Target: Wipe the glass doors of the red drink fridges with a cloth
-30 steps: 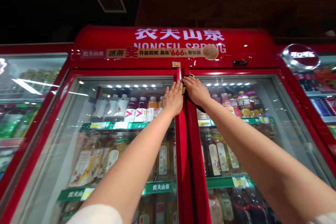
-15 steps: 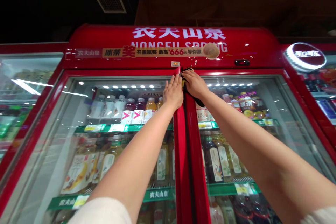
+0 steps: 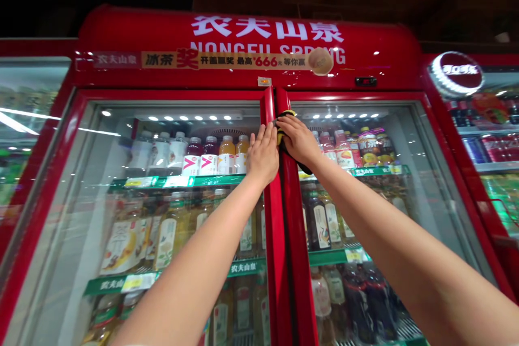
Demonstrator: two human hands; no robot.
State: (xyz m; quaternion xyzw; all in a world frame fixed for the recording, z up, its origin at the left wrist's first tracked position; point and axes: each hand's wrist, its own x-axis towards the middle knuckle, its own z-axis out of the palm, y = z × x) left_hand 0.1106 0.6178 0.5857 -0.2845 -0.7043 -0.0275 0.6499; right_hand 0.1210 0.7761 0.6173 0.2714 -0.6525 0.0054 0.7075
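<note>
My left hand (image 3: 263, 152) lies flat on the left door's red frame (image 3: 279, 259), fingers stretched upward and holding nothing. Just beside it, my right hand (image 3: 299, 140) presses a black and yellow cloth (image 3: 287, 114) against the red frame of the right door (image 3: 299, 259). Its fingers curl over the cloth, which is mostly hidden under the palm. Both hands are near the top of the two glass doors of a red drinks fridge (image 3: 133, 27), on either side of the dark gap between the frames.
Behind the glass, several rows of bottles (image 3: 227, 154) stand on shelves with green edge strips (image 3: 243, 267). A promotional strip (image 3: 243, 60) and a small display (image 3: 365, 81) are above the doors. Another fridge with a round lit sign (image 3: 457, 75) stands at right.
Both hands have slid a little down the door frames, the cloth moving with my right hand. The camera view has shifted, so the fridge top sits higher in the picture.
</note>
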